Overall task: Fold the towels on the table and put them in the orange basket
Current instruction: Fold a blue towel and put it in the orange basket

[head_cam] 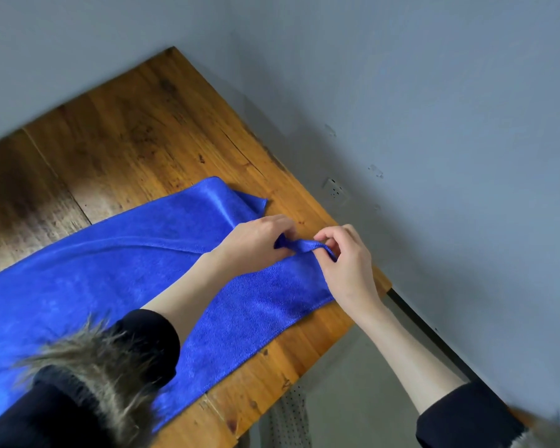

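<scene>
A large blue towel (120, 273) lies spread across the wooden table (136, 124), running from the lower left to the table's right edge. My left hand (256, 237) pinches a raised fold of the towel near its right end. My right hand (346, 260) pinches the same bunched edge just to the right, fingers curled round the cloth. The far corner of the towel is folded over near the middle of the table. No orange basket is in view.
A grey wall (434, 108) with a socket (335, 189) stands close behind the table's right edge. The grey floor (353, 383) shows below the table's near corner. Fur-trimmed dark sleeves (104, 367) cover part of the towel at lower left.
</scene>
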